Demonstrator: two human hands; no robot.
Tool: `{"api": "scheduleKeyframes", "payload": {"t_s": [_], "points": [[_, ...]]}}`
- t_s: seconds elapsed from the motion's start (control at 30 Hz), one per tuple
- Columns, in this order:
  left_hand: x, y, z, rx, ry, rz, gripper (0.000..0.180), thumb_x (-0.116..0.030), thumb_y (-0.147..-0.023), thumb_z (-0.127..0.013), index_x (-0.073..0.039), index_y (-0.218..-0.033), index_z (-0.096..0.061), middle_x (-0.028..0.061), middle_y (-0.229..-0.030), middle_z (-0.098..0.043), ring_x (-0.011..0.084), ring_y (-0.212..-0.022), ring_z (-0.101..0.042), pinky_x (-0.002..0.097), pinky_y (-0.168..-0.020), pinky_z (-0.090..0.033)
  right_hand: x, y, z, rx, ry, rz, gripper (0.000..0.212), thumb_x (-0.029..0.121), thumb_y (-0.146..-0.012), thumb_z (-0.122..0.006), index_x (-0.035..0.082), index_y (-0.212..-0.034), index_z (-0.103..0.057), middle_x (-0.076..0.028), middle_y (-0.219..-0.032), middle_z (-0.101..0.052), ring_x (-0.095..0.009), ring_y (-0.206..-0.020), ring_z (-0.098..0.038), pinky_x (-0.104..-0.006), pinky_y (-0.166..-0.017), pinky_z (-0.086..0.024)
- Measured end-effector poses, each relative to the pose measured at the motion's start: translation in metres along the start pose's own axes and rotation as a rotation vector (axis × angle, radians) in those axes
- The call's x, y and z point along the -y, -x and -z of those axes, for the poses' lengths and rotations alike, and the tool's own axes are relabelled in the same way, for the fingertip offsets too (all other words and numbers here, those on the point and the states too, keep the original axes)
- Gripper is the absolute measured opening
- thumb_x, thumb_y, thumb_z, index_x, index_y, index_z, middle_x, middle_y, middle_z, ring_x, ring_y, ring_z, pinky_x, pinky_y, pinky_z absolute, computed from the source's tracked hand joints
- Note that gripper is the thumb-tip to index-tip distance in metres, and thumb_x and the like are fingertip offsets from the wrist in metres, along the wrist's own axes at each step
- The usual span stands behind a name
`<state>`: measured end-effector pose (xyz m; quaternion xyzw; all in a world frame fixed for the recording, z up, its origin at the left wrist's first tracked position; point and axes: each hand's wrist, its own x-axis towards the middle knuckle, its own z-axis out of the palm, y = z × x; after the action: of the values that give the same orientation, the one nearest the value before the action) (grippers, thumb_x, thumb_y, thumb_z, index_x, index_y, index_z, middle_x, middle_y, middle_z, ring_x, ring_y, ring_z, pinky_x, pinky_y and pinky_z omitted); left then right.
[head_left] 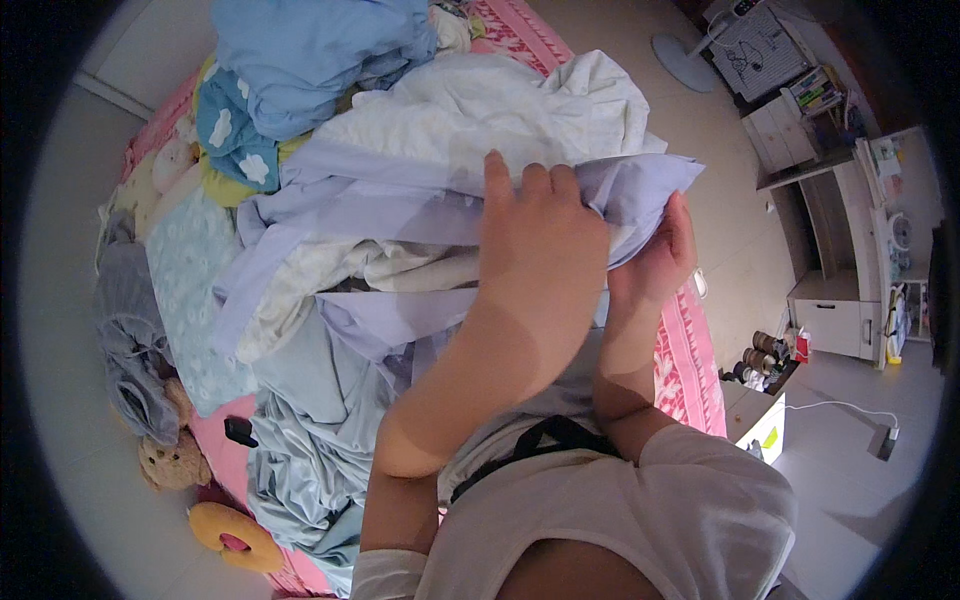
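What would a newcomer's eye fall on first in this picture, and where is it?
Probably the hands just right of centre: the left hand lies over the lavender fabric, while the right hand holds its raised edge. Next come the bright blue bundle at the upper left and, near the lower-left rim, the brown teddy bear above an orange ring-shaped cushion.

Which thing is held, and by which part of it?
The right hand holds the lavender fabric at its folded right end; the left hand is on it, its grip unclear.
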<state>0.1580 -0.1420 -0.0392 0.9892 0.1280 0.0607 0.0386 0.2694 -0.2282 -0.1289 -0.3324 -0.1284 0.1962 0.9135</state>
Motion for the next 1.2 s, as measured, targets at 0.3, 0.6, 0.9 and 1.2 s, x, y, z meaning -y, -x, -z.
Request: {"api": "scheduleKeyframes", "payload": {"t_s": [0.3,0.6,0.9,1.2], "points": [[-0.018,0.004,0.020,0.135,-0.055,-0.011,0.029,-0.023,-0.074,-0.052,-0.012,-0.097,-0.065,0.0147,-0.091,-0.058,0.0292,-0.094,-0.050,0.0528,-0.097,-0.022,0.003,0.007,-0.005,-0.031,-0.077,-0.090,0.037,0.017,-0.088,-0.035,0.000,-0.119,-0.042,-0.013,-0.117,-0.051,-0.024,-0.108,-0.049,-0.0373,-0.095,-0.036],[-0.023,0.005,0.011,-0.033,0.064,0.064,0.031,-0.029,-0.065,-0.057,-0.004,-0.082,-0.066,0.0155,-0.084,-0.058,0.0280,-0.086,-0.051,0.0537,-0.093,-0.025,0.002,0.005,-0.006,-0.057,-0.100,-0.093,0.036,0.016,-0.087,-0.035,0.000,-0.118,-0.043,-0.012,-0.116,-0.052,-0.024,-0.106,-0.051,-0.0371,-0.093,-0.038],[-0.030,0.008,-0.001,-0.139,0.016,0.116,0.014,-0.015,-0.071,-0.052,-0.007,-0.072,-0.064,0.0074,-0.080,-0.055,0.0207,-0.084,-0.053,0.0462,-0.090,-0.033,0.000,0.005,0.005,-0.067,-0.123,-0.095,0.034,0.016,-0.087,-0.034,0.000,-0.114,-0.045,-0.012,-0.111,-0.054,-0.023,-0.103,-0.052,-0.0353,-0.091,-0.038],[-0.013,0.006,-0.014,-0.265,0.123,0.094,0.017,-0.021,-0.076,-0.053,-0.007,-0.079,-0.064,0.0082,-0.082,-0.056,0.0239,-0.088,-0.053,0.0553,-0.090,-0.029,-0.002,-0.005,0.011,-0.012,-0.120,-0.052,0.030,0.019,-0.091,-0.036,0.000,-0.112,-0.047,-0.011,-0.109,-0.055,-0.020,-0.102,-0.052,-0.0341,-0.090,-0.038]]}}
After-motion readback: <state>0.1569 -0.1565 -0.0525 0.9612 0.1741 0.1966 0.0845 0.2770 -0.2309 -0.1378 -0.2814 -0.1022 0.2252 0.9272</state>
